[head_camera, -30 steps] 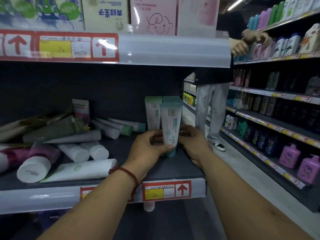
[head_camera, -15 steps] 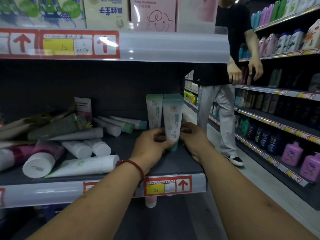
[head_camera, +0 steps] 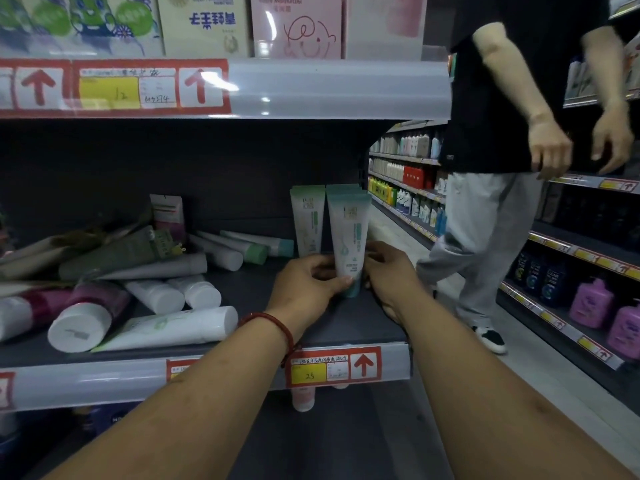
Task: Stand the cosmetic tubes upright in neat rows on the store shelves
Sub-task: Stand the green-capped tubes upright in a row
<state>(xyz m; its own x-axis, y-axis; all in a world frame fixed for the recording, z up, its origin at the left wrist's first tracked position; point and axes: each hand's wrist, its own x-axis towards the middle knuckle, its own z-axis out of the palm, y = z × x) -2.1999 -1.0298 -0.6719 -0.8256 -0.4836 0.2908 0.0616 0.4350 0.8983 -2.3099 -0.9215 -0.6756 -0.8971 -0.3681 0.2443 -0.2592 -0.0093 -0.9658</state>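
Both hands hold the front tube, which stands upright, cap down, at the right end of the shelf. The left hand has fingers and thumb curled round its lower part, and the right hand wraps its fingers round it from the right. It stands just before two more upright tubes; loose tubes lie flat in a heap further left.

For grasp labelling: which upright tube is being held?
The front tube, gripped near its cap by the left hand and right hand; the other upright tubes stand behind it.
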